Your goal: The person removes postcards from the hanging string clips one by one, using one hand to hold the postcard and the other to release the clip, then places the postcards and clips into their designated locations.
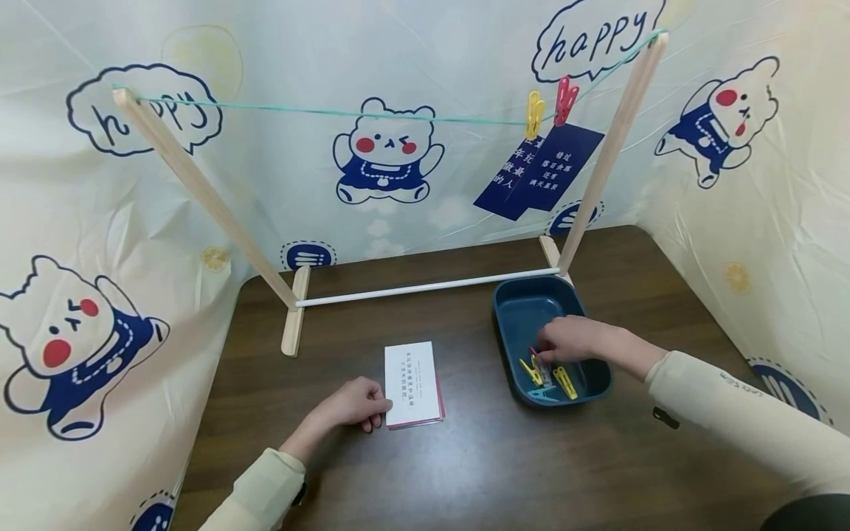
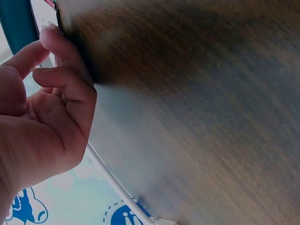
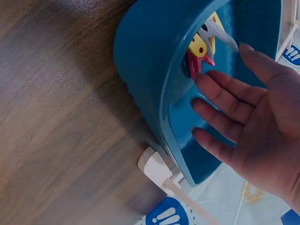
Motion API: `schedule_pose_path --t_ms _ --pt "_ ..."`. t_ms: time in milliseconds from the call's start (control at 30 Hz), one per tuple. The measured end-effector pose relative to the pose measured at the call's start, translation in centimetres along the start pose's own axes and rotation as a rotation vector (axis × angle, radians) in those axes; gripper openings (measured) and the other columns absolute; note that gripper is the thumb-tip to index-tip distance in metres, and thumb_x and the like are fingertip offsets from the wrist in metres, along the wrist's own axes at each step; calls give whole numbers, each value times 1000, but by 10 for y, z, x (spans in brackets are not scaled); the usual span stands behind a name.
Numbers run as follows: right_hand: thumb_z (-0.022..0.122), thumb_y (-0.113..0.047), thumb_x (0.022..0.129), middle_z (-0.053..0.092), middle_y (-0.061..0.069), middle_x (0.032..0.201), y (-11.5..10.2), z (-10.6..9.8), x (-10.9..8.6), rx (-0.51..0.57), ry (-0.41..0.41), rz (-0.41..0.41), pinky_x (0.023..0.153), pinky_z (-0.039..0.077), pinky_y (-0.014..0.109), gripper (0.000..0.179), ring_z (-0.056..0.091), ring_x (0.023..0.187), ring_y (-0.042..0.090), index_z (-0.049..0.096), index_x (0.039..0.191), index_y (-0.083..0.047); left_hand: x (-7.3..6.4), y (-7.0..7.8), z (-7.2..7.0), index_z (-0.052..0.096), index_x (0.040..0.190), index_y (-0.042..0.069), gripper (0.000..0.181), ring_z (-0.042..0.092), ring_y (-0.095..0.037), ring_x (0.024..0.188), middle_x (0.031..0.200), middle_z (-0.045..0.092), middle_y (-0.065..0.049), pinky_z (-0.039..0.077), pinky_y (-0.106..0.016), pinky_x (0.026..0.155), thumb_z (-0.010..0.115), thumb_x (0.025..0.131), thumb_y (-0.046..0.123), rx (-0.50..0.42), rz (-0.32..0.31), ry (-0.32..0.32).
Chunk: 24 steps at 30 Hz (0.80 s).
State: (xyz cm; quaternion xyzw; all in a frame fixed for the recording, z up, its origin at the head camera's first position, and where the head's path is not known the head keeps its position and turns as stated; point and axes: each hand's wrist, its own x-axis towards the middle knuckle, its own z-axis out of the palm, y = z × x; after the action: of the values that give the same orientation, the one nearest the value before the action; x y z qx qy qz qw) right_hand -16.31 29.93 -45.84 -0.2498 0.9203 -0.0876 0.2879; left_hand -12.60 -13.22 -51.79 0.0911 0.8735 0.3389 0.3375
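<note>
A small stack of cards, white printed card on top and a red edge beneath, lies on the table. My left hand is at its left edge, thumb over the top card; in the left wrist view the thumb and index finger pinch the card edge. My right hand reaches into a dark teal basin holding several clothespins. A yellow clothespin and a blue clothespin lie near its front end. The right fingers are spread around a grey clothespin, beside a red clothespin.
Behind the basin stands a wooden frame with a white bottom rod and a green string across the top. Two dark blue cards hang from it by a yellow clothespin and a red clothespin. A printed curtain surrounds the table.
</note>
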Motion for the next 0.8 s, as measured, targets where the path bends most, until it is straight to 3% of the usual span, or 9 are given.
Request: schedule_pose_path --t_ms 300,500,667,800 --pt "68 -34 102 66 -5 84 0 -10 -4 21 81 -57 64 51 26 22 58 71 8 73 100 -12 0 1 1 65 79 10 25 58 -15 53 65 65 -3 44 -27 54 71 99 23 37 17 61" --pt "68 -32 102 65 -7 84 3 -14 -9 76 96 -73 65 51 25 20 58 72 7 73 102 -13 4 4 -4 66 80 11 23 57 -17 54 65 63 -1 44 -28 54 70 100 23 60 16 154" --pt "67 -32 103 66 -8 88 8 -21 -17 125 125 -99 68 52 25 17 59 76 5 72 104 -16 7 11 -8 67 84 11 20 58 -19 56 67 63 -2 45 -29 54 69 101 22 56 26 203" --pt "66 -30 104 69 -6 95 11 -39 -26 139 194 -100 74 56 29 18 63 83 7 73 109 -15 9 20 -12 68 89 10 16 58 -19 58 70 63 -5 46 -29 55 69 101 20 47 45 228"
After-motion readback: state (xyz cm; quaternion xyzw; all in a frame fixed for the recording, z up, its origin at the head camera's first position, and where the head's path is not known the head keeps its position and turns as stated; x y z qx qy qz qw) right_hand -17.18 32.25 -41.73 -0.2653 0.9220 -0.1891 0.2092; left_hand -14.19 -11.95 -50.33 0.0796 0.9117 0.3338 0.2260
